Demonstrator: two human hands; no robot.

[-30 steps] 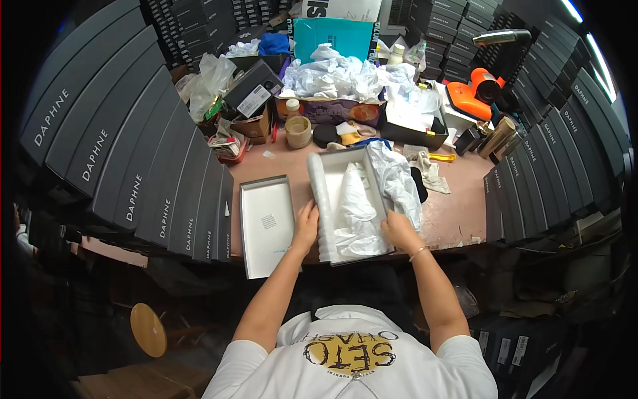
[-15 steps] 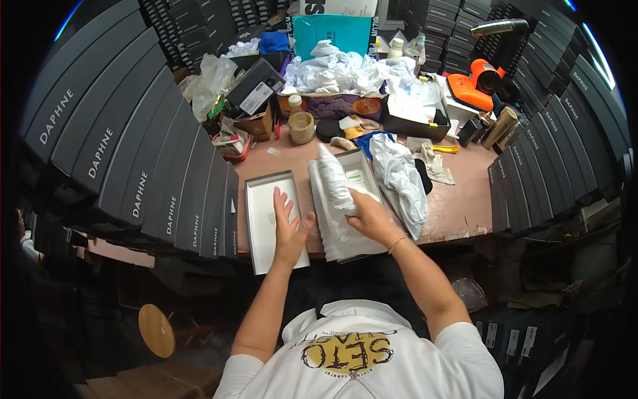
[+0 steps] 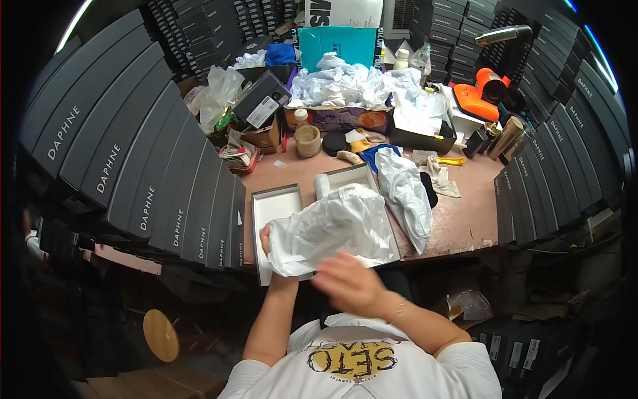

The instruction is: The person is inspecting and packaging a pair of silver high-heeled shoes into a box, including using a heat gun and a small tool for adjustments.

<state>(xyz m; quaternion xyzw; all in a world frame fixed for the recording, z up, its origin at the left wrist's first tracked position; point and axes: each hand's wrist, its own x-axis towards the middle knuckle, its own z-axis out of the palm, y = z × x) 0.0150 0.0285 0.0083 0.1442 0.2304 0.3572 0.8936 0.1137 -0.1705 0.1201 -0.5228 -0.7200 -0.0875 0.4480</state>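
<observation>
A crumpled sheet of white tissue paper (image 3: 332, 229) lies spread across the front of an open shoe box (image 3: 393, 229), partly over the box lid beside it. My left hand (image 3: 266, 241) grips the sheet's left edge; most of its fingers are behind the paper. Close to the sheet's lower edge is my right hand (image 3: 349, 282), blurred by motion, fingers stretched out and nothing visible in them. The end of a white wrapped bundle (image 3: 322, 186) sticks out past the far edge of the sheet. The shallow white-lined lid (image 3: 276, 201) sits left of the box.
More white tissue (image 3: 402, 199) lies right of the box. Behind stand a jar (image 3: 308, 141), a purple carton (image 3: 339, 121) heaped with paper, and an orange tool (image 3: 475, 100). Stacked dark shoe boxes (image 3: 133, 173) wall the left; another stack (image 3: 558, 159) stands right.
The tissue sheet has been spread over the box and lid. My left hand now holds its edge; my right hand has let go of the bundle and moved toward me.
</observation>
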